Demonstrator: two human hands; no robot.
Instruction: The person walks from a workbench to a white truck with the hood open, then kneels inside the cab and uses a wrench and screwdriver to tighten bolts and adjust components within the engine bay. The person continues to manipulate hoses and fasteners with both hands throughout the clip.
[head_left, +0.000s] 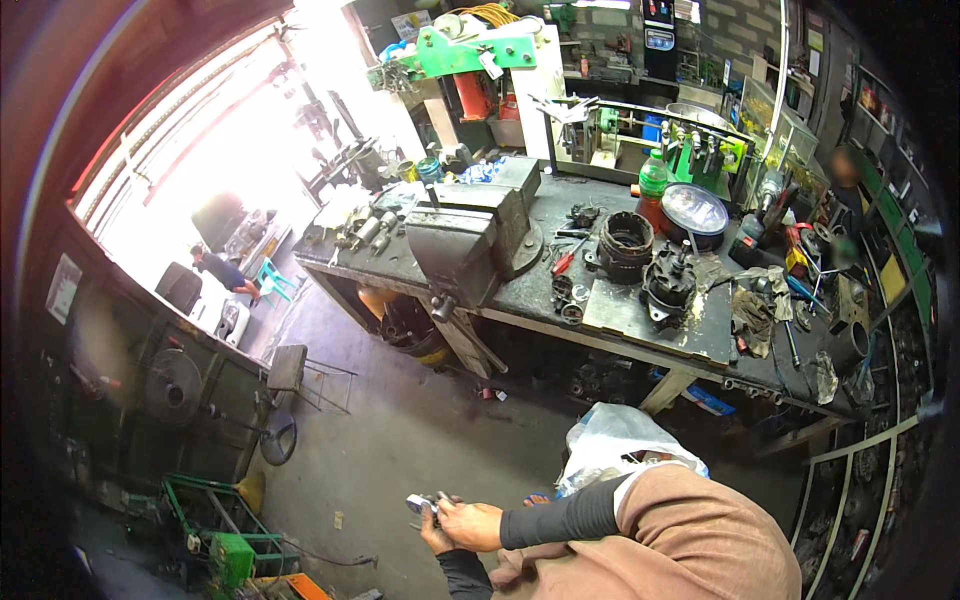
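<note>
Both my hands are together low in the view, over the floor in front of the workbench. My left hand (pixel 436 538) comes up from below in a dark sleeve, its fingers closed round a small silvery metal part (pixel 415 503). My right hand (pixel 474 526) lies against it, fingers bent in at the same spot. Something small and dark shows at the right fingertips, too small to name. My right hand partly hides the left palm and the lower end of the metal part.
A large bench vise (pixel 455 240) is mounted on the black workbench (pixel 520 292). Dismantled motor parts, including a round housing (pixel 626 245), crowd its right side. A white plastic bag (pixel 620 437) is beside my knee. A stool (pixel 287 368) and a green metal frame (pixel 205 500) stand left.
</note>
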